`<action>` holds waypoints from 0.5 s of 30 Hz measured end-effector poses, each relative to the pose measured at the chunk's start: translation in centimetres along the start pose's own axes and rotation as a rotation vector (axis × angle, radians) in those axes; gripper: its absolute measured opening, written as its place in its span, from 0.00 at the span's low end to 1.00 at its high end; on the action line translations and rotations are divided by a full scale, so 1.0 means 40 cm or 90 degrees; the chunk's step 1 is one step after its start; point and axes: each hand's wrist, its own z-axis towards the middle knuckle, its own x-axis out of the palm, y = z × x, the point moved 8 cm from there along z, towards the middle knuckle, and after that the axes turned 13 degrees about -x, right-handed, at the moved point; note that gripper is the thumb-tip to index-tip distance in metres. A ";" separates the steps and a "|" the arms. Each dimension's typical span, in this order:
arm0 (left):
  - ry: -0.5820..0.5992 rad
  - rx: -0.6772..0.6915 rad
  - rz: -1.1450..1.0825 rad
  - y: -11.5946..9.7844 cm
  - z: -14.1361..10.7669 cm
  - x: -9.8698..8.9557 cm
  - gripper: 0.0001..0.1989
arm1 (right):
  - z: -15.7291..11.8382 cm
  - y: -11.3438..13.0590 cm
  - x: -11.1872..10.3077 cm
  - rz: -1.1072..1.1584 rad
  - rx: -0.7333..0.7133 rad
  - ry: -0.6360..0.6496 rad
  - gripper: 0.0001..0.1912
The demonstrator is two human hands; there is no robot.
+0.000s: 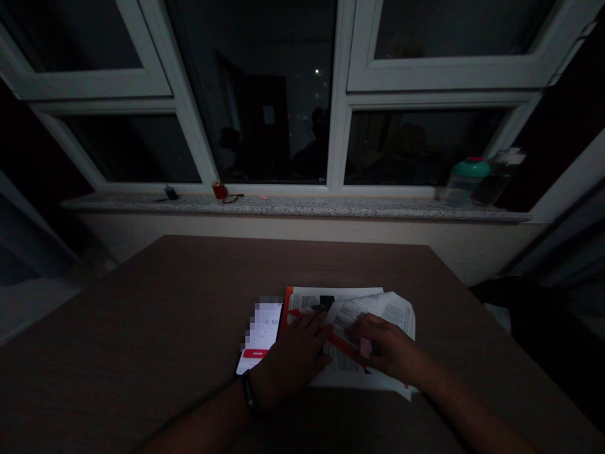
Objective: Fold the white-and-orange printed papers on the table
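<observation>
An open printed booklet (343, 378) with red edging lies on the table, one page (394, 306) raised and curled over. Across its left part rests my left hand (302, 347), fingers stretched over the paper and a dark band on the wrist. My right hand (390, 347) is on the curled page, fingers bent. A small pink piece (365, 347) shows between its thumb and fingers; its kind is unclear in the dim light. Left of the booklet, partly behind my left forearm, a phone (258, 334) lies with its screen lit.
The brown table (165, 315) reaches toward a speckled windowsill (293, 207). On the sill stand a green-topped bottle (466, 180), a clear bottle (501, 176), a small red jar (219, 190) and a small dark bottle (171, 192). Dark windows rise behind.
</observation>
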 end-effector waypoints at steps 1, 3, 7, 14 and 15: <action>-0.007 -0.009 -0.006 0.004 0.000 0.001 0.26 | 0.000 -0.001 0.001 0.000 -0.002 0.000 0.14; -0.016 -0.029 -0.015 0.012 0.000 0.002 0.25 | -0.001 -0.003 0.002 -0.001 -0.004 0.003 0.14; -0.028 -0.050 -0.014 0.022 0.001 0.007 0.25 | -0.002 -0.007 0.004 -0.006 0.005 0.013 0.14; -0.042 -0.075 0.004 0.028 -0.002 0.010 0.25 | -0.002 -0.004 0.002 -0.009 0.011 0.016 0.14; -0.046 -0.083 0.006 0.031 -0.003 0.010 0.25 | -0.003 -0.005 0.002 -0.008 0.010 0.015 0.15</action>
